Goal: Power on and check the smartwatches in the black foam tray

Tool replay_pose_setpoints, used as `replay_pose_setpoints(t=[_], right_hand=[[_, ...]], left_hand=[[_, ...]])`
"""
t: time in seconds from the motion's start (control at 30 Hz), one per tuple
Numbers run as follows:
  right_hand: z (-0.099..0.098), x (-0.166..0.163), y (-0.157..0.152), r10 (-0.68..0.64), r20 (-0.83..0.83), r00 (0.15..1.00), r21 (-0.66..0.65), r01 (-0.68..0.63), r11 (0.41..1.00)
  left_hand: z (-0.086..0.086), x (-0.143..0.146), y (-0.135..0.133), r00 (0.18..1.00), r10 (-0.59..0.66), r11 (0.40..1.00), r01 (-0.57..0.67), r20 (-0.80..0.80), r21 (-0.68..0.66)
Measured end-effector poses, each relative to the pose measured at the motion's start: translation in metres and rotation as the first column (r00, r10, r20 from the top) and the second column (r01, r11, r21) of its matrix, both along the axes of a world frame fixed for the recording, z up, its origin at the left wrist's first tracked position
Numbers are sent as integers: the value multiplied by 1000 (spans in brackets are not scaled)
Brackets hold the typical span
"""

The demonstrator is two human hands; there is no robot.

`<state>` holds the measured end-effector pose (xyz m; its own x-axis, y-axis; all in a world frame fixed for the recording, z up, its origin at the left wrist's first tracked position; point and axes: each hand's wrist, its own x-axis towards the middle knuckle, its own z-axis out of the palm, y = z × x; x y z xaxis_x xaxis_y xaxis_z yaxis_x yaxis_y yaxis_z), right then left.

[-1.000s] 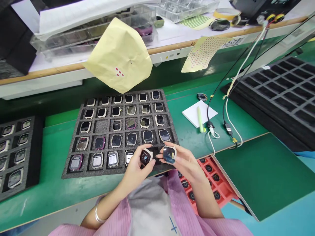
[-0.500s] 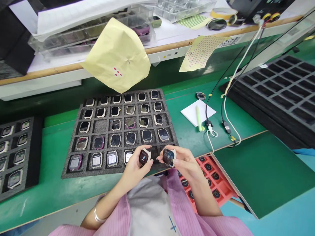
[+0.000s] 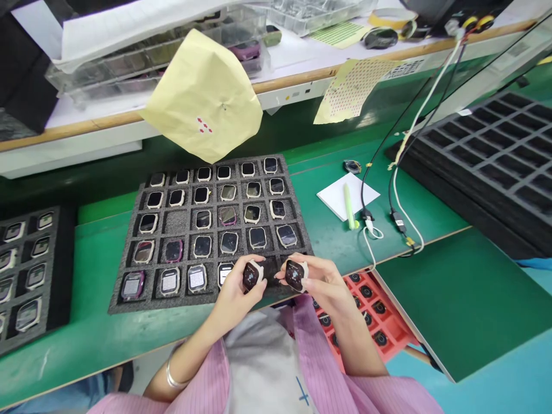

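Observation:
My left hand (image 3: 236,292) is closed around a smartwatch (image 3: 250,276) with a pale case, its dark screen lit and tilted up. A second pale smartwatch (image 3: 295,275) is pinched in my right hand (image 3: 324,282), also with a lit dark screen. Both are held over the front right edge of a grey foam tray (image 3: 175,222), where the hands hide part of the last row. Most tray compartments hold watch heads. In the front row, a purple-cased watch (image 3: 132,286) and a pale watch (image 3: 197,278) show lit screens.
Left stands another foam tray (image 3: 60,270) with watches. To the right are a white pad (image 3: 334,201), a light green pen (image 3: 348,206), cables (image 3: 399,221) and stacked black foam trays (image 3: 470,190). An orange-red tray (image 3: 399,328) sits below the table edge. Yellow paper (image 3: 207,98) hangs from the shelf.
The screen of the watch in my right hand now shows a clearer lit picture. Both hands have barely moved. At lower left, part of a person in blue has come into view.

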<state>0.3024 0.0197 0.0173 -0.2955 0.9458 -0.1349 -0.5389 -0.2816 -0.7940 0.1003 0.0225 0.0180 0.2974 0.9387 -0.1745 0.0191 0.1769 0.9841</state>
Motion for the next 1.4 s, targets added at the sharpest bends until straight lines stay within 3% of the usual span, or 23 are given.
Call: replay_pose_setpoints(t=[0.63, 0.9, 1.23, 1.4], right_hand=[[11, -3, -1, -36, 86, 996, -12, 37, 999], [21, -6, -3, -32, 77, 997, 41, 29, 999], [11, -2, 0, 66, 23, 998, -97, -63, 993], [6, 0, -3, 21, 27, 999, -121, -18, 992]], left_hand=[[3, -4, -2, 1000, 10, 1000, -9, 19, -16], [8, -6, -5, 999, 51, 997, -51, -3, 52], [1, -1, 1, 986, 39, 985, -11, 161, -171], [3, -5, 1, 951, 63, 967, 17, 304, -254]])
